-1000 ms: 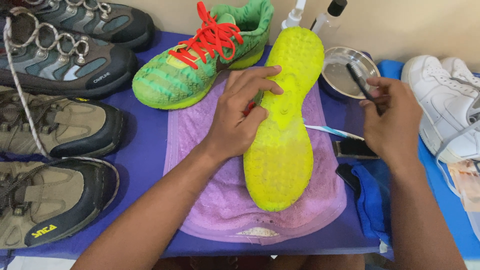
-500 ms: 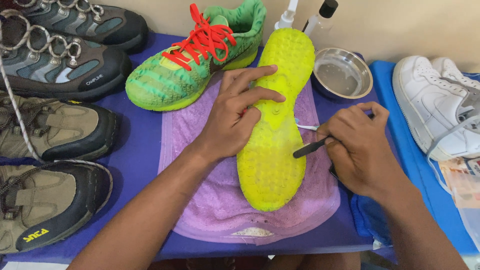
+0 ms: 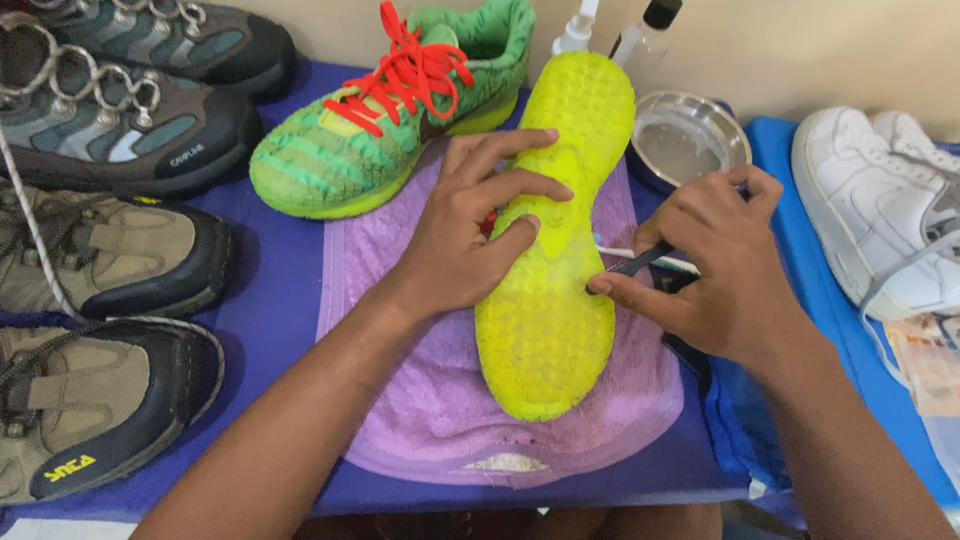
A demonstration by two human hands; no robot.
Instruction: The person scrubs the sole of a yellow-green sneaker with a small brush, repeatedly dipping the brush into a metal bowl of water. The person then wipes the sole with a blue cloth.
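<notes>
left grip (image 3: pixel 470 240) presses flat on the upturned yellow-green shoe sole (image 3: pixel 555 250); just right, right grip (image 3: pixel 700 270) pinches a thin dark tool (image 3: pixel 630 268) against its edge.

Upturned shoe sole (image 3: pixel 556 250): yellow-green rubber, matt, studded with small raised nubs. Towel (image 3: pixel 420 400): lilac terry cloth, nappy, worn pale at the near edge. Bowl (image 3: pixel 690 140): polished metal, glossy. Green shoe (image 3: pixel 370 150): textured knit fabric, red woven laces. White sneaker (image 3: pixel 880 210): smooth leather-like finish. Hiking shoes (image 3: pixel 100 250): suede-like uppers, glossy black rubber toe caps. Counter cover (image 3: pixel 270 310): smooth blue cloth.
</notes>
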